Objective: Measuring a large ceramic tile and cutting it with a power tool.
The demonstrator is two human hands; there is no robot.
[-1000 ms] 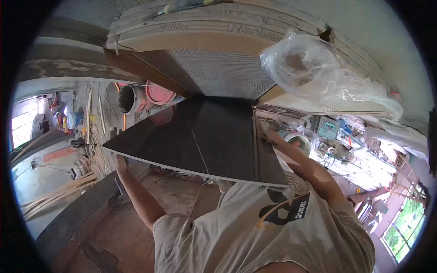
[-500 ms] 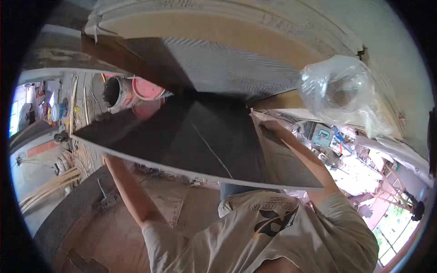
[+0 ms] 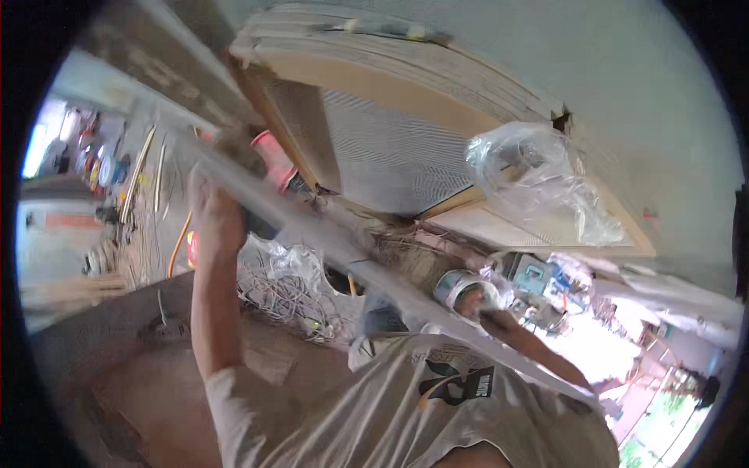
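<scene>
Cluttered floor point(image 3: 175, 222) beyond, and the left grip point(image 3: 217, 204) pinches a blurred, slanting panel point(image 3: 331, 246); bucket point(image 3: 447, 287) near the right grip point(image 3: 473, 303), whose hold I can't tell!

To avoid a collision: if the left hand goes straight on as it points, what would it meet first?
The left hand would probably meet the blurred, tilted panel first; exact depth is unclear.
</scene>
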